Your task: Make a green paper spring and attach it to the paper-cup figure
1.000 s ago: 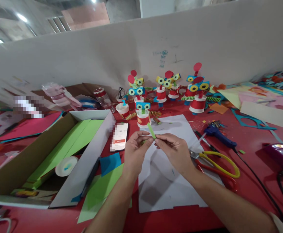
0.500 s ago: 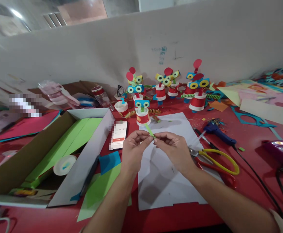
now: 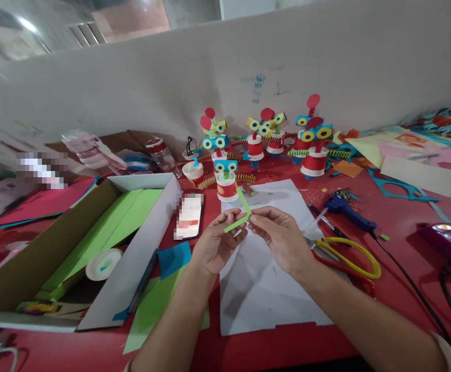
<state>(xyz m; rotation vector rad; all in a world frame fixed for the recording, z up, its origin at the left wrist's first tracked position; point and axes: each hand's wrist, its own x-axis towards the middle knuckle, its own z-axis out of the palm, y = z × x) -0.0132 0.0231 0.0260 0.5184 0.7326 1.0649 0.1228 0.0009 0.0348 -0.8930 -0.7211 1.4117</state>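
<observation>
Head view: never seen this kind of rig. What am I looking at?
No machine here, just bare-handed work, seen by a head-worn camera looking forward and down. The right hand pinches a bent green strip near its fold; the left hand sits loosely open beside it. Below is a white sheet on a red table. To the right lie scissors and a blue glue gun; to the left, a phone and an open box. Paper-cup figures stand behind.

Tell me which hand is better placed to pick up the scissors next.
Probably the right hand: the scissors lie close beside its wrist, the left hand being farther off, though the right hand pinches the green strip.
</observation>
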